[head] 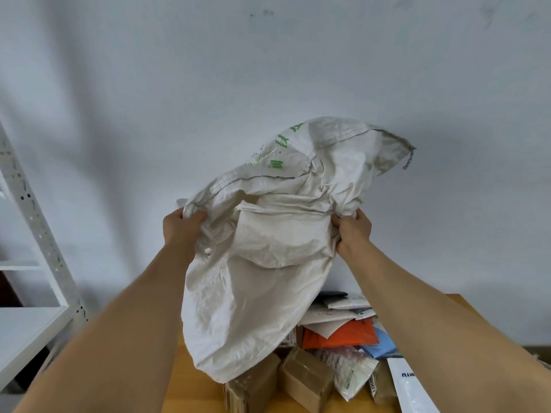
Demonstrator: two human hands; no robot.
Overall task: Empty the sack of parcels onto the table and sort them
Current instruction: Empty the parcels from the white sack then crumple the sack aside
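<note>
Sack [262, 281] was held up over the table [190, 394], inverted or nearly so: white woven cloth with green print near the raised end, slack and crumpled, lower end drooping onto the heap of parcels. Judged the emptying step to be at or near its close, sorting not yet started; the cloth looked limp, with no clear bulge of anything left inside, though its mouth was out of sight behind its own folds, so contents could not be ruled out. Left hand [182, 231] gripped a bunched fold at the sack's left side, fingers curled into the cloth; right hand [353, 231] gripped the right side likewise, thumb and fingers closed on a gathered edge. Parcels lay piled toward the table's right half and near edge: a white mailer [414, 386] cut off at the frame's lower edge, an orange flat packet [343, 335], two brown taped boxes [307, 383] partly under the sack's end, a blue packet [384, 342] mostly covered. Labels too small to read. Next move probably calls for a shake, then setting the sack aside clear of the heap. White shelving [32, 323] stood left of the table.
</note>
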